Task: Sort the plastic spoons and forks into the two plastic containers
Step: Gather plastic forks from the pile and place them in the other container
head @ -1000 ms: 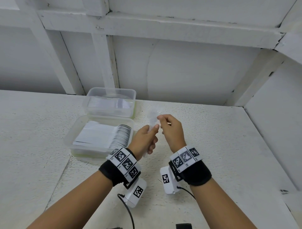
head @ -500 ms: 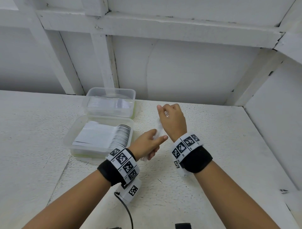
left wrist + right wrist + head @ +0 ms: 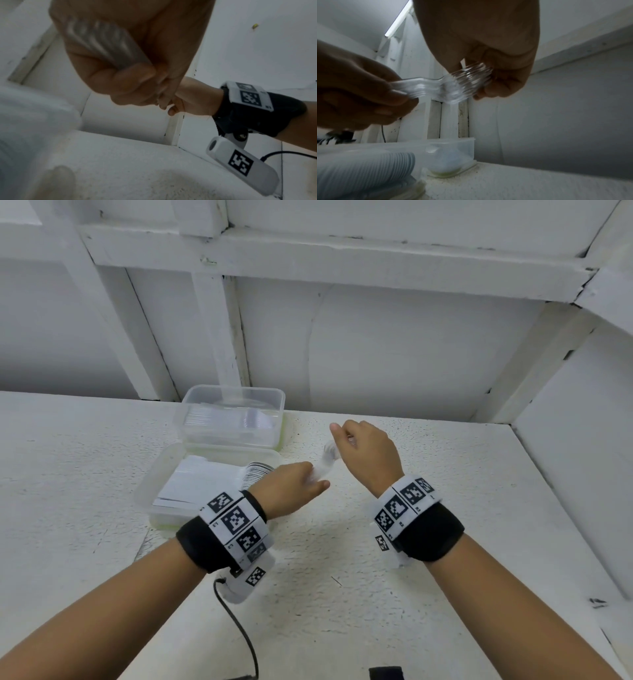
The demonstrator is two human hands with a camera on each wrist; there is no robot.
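Right now the white table [image 3: 411,594] fills the lower frame, and at its left-centre sit the two clear containers: the near container [image 3: 161,474] with a neat row of white spoons [image 3: 205,484], and the far container [image 3: 233,419] just behind it, touching or nearly so, with pale cutlery inside that I can't sort out from the head view. Both hands are up at mid-frame, off the table. The left hand [image 3: 291,491] has its fingers curled round the handle end of a stack of clear forks [image 3: 447,88], and the right hand [image 3: 488,56] pinches the tine end of the same stack from above. So the forks hang in the air between the hands, right of the containers.

Here's the danger, as I judge it: the stack is nested and slippery, so if the two hands pull unevenly it could fan out and spill forks onto the table, or a few could slide into the spoon container.

Hard to read: the count of forks, since the clear plastic blurs together, and the left wrist view is dim, with the forks mostly buried in the palm.
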